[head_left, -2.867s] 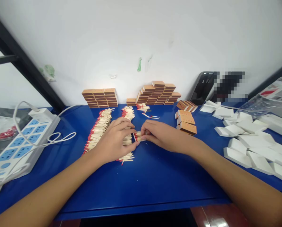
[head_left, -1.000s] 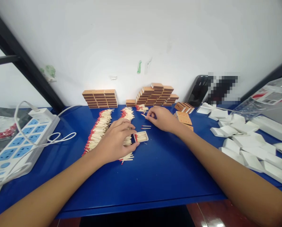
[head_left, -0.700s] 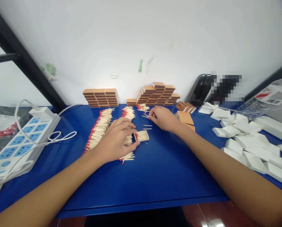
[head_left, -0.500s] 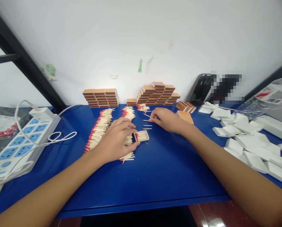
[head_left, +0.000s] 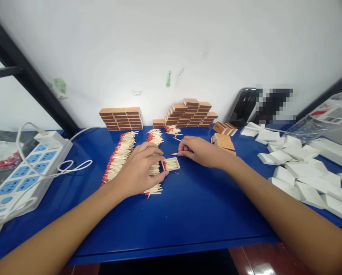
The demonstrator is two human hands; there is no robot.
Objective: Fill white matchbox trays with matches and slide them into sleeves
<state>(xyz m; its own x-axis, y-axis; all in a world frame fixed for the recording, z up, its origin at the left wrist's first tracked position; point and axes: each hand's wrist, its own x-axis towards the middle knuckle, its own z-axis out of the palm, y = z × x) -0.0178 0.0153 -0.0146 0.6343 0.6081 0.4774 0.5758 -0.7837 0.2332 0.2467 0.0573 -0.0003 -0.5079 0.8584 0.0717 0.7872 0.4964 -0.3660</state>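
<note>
My left hand (head_left: 144,168) rests over a middle row of red-tipped matches, fingers and thumb apart. Its thumb tip lies by the near left corner of a small white matchbox tray (head_left: 171,164) with matches inside; whether it touches the tray I cannot tell. Just behind and right of that tray, my right hand (head_left: 194,151) is pinched on matches (head_left: 175,154), their red heads pointing left. How many it holds is not clear. A longer row of matches (head_left: 118,154) lies to the left, and a small pile (head_left: 172,130) sits farther back.
Stacked matchboxes (head_left: 121,118) stand against the wall, with a stepped stack (head_left: 191,114) to their right. Several matchboxes (head_left: 224,142) lie beyond my right wrist. White empty-looking trays (head_left: 308,168) heap at right. A power strip (head_left: 25,172) with cables occupies the left; a phone (head_left: 242,107) leans behind.
My right hand has moved toward me and slightly left, drawing together matches that lay apart on the table. The left hand has stayed almost still beside the tray.
</note>
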